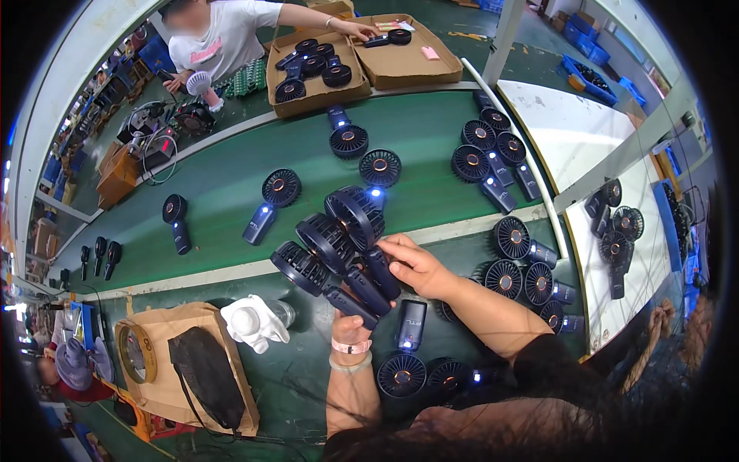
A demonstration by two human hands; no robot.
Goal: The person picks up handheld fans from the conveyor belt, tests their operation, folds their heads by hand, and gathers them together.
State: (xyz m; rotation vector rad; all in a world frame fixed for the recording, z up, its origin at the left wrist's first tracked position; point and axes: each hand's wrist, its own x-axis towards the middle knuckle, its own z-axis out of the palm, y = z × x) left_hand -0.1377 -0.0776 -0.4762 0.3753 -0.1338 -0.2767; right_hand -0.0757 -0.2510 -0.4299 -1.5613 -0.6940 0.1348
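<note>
Head view. We hold three dark handheld fans (pixel 331 246) fanned out above the green counter (pixel 231 223), just over its near pale edge strip. Our left hand (pixel 348 322) has its fingers closed around the bunched handles from below; our right hand (pixel 414 266) presses its fingers against the handle of the nearest fan, thumb side toward us.

To do this well, we judge that the left grip should stay low on the handles so the round grilles remain free, while the right hand steadies one handle at a time, keeping the heads from knocking together.

More fans lie on the counter (pixel 269 202), several with a small lit lamp, and a group sits by our right forearm (pixel 531 281).

Our left palm is hidden behind the handles. Hair at the lower edge covers the near fans (pixel 402 377). A co-worker's hand (pixel 356 29) reaches into a cardboard box (pixel 408 65) far off.
</note>
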